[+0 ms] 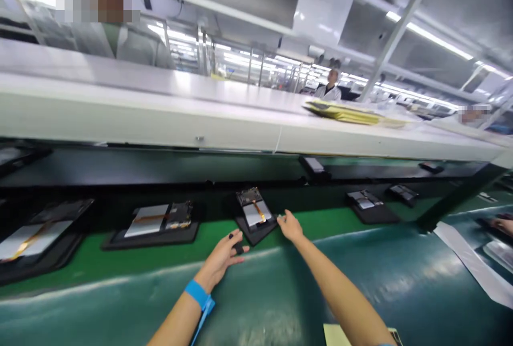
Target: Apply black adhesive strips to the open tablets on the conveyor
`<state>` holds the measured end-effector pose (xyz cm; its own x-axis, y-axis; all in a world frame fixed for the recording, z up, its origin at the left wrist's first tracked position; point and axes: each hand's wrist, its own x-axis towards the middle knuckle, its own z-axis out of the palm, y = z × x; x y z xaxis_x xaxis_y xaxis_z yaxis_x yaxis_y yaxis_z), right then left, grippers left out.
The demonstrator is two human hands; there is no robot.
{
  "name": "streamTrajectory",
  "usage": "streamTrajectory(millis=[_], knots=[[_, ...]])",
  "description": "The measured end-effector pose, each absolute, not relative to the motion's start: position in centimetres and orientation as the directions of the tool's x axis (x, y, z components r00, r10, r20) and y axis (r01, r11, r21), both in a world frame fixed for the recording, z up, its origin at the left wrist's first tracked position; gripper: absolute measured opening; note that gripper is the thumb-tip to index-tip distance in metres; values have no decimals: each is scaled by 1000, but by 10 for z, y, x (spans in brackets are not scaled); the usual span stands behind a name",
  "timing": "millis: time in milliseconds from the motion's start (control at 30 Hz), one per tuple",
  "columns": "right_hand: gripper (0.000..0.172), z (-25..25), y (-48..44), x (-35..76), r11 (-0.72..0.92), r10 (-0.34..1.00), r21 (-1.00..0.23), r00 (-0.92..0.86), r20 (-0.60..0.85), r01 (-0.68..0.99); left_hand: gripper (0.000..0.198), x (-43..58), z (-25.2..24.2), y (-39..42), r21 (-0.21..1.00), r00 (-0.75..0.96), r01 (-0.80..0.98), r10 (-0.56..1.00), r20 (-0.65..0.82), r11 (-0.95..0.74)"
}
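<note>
"Taking the central device (252, 213) as the middle of the dial, where are the two grips found?"

"The left grip (219, 261) is placed between seven and eight o'clock, with its fingers loosely spread and nothing held. Black bands (231, 236) are worn on them, and a blue wristband (197, 294) is fastened below. The right grip (292, 227) is placed near four o'clock, with thumb and forefinger brought close together at the right corner of a black tray (256, 237)."

"Is the tray pinched there?"

"That cannot be told; the fingertips are seen right at its edge, but contact is not made clear."

"And the device itself?"

"It is laid on the tray, which is set askew on a green strip (328, 223). A circuit board (247, 196) is exposed at its far end, toward twelve, and a silvery block (250, 216) below is crossed by an orange ribbon (259, 210)."

"What is seen around it?"

"At nine o'clock another open device (146, 220) is carried on a second tray (152, 240); at three, farther off, a third device (365, 199) is seen. The near side, at six, is taken up by the teal counter (256, 298), where a yellow sheet (334, 335) is partly covered by the right forearm (340, 284) toward five. Toward twelve, a white shelf (160, 113) is seen, with a yellow stack (344, 114) laid on it between one and two."
</note>
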<state>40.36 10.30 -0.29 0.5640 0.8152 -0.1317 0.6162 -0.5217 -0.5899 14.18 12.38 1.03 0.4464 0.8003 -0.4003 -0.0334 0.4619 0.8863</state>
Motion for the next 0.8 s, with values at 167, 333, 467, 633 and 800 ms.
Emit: streamTrajectory(millis=[167,333,467,633,800], knots=[[63,1,116,398,-561,793,-605,576,-198,564,41,150,12,129,794,470,-165,754,-458,585],[72,5,108,394,-534,810,-674,538,-234,511,52,125,20,130,752,490,-214,735,-470,623],[75,11,85,379,-483,840,-734,489,-235,477,72,95,26,126,791,542,-201,738,-402,578],[91,10,29,346,-411,871,-760,463,-164,504,86,57,31,100,879,595,-81,730,-336,470],[106,-36,-48,297,-284,940,-686,337,-60,670,81,3,20,75,947,547,90,779,-307,310]])
